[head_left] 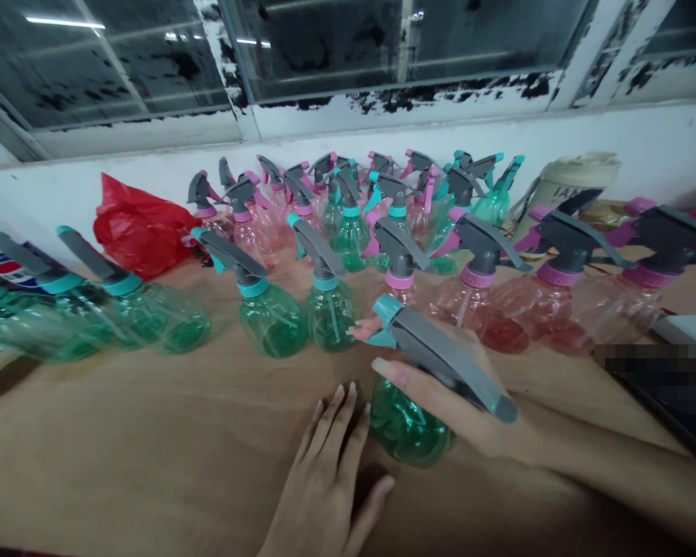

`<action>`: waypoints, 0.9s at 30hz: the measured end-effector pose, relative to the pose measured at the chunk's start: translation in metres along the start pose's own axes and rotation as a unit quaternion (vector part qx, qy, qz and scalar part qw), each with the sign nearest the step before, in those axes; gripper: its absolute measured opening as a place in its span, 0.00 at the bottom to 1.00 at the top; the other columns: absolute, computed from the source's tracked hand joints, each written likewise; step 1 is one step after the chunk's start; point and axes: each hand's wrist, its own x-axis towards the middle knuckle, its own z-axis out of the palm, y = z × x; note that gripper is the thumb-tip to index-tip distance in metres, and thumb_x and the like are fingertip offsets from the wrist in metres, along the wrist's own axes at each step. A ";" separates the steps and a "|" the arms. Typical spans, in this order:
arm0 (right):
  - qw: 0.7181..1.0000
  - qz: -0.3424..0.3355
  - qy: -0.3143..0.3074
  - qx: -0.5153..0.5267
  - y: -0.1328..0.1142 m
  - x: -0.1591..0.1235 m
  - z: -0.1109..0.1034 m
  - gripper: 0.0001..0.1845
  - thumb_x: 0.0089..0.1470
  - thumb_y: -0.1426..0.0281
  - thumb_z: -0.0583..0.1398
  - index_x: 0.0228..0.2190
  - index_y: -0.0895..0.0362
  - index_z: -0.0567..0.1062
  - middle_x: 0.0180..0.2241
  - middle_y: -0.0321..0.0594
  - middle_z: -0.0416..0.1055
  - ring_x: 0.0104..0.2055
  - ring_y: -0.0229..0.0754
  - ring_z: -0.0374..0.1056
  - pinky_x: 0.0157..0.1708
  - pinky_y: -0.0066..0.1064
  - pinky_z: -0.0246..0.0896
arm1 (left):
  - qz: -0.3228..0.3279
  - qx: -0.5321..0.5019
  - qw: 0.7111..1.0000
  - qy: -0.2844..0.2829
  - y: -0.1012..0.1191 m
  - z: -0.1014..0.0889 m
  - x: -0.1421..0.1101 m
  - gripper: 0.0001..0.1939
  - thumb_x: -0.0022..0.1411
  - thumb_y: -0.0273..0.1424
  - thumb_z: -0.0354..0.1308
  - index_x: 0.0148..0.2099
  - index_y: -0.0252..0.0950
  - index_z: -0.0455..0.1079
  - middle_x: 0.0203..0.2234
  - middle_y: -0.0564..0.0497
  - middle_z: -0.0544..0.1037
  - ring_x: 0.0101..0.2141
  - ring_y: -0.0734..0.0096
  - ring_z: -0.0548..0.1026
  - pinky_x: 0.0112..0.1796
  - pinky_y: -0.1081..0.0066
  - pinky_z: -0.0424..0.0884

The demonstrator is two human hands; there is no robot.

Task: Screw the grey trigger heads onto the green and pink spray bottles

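My right hand point(469, 394) is wrapped round the neck of a green spray bottle point(409, 425), under its grey trigger head with a teal nozzle. The bottle is upright and low over the wooden table or standing on it; I cannot tell which. Just left of it, my left hand point(330, 456) lies flat on the tabletop, fingers stretched out and holding nothing. Beyond my hands stand a green spray bottle with a teal collar point(330, 313) and another green one point(272, 321). Pink spray bottles with pink collars point(464, 298) line up to the right.
Several more pink and green spray bottles point(351, 232) crowd the back by the wall. Green bottles point(156, 317) stand at the left, near a red plastic bag point(139, 224). A cream tumbler point(568, 186) is at the back right, and a dark flat object point(667, 402) lies at the right edge.
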 end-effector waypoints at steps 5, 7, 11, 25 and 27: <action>1.000 -0.002 -0.013 -0.027 0.001 0.004 -0.001 0.04 0.56 0.68 0.59 0.35 0.54 0.73 0.33 0.37 0.73 0.38 0.41 0.72 0.38 0.34 0.67 | 0.003 0.008 1.000 -0.001 0.000 0.001 0.001 0.29 0.64 0.38 0.54 0.62 0.26 0.58 0.62 0.36 0.61 0.61 0.52 0.59 0.54 0.56 0.66; 0.999 -0.007 -0.010 -0.041 0.000 0.005 -0.001 0.04 0.56 0.68 0.59 0.32 0.54 0.72 0.29 0.35 0.71 0.34 0.40 0.70 0.35 0.32 0.65 | 0.007 0.015 1.000 0.000 0.000 0.002 0.000 0.29 0.65 0.39 0.53 0.62 0.26 0.58 0.61 0.36 0.61 0.61 0.52 0.59 0.54 0.56 0.66; 0.998 -0.007 0.003 -0.067 0.000 0.004 -0.002 0.09 0.57 0.66 0.59 0.26 0.55 0.69 0.24 0.32 0.66 0.26 0.35 0.65 0.28 0.29 0.61 | 0.008 0.013 1.000 0.001 -0.001 0.004 -0.001 0.29 0.65 0.39 0.53 0.62 0.27 0.58 0.62 0.37 0.61 0.61 0.52 0.59 0.53 0.56 0.66; 0.999 0.003 0.006 -0.039 0.002 0.002 0.000 0.10 0.54 0.68 0.61 0.39 0.53 0.75 0.32 0.37 0.75 0.33 0.40 0.72 0.36 0.33 0.68 | -0.009 -0.027 1.000 -0.008 -0.001 0.001 0.001 0.32 0.65 0.37 0.54 0.66 0.29 0.52 0.63 0.38 0.59 0.61 0.51 0.59 0.54 0.54 0.65; 0.999 0.007 0.006 -0.046 0.002 0.002 -0.001 0.10 0.54 0.67 0.61 0.39 0.54 0.75 0.30 0.36 0.73 0.31 0.40 0.71 0.35 0.33 0.68 | -0.007 -0.026 1.000 -0.008 -0.001 0.001 0.000 0.31 0.65 0.37 0.53 0.66 0.29 0.52 0.63 0.38 0.58 0.61 0.51 0.59 0.54 0.54 0.66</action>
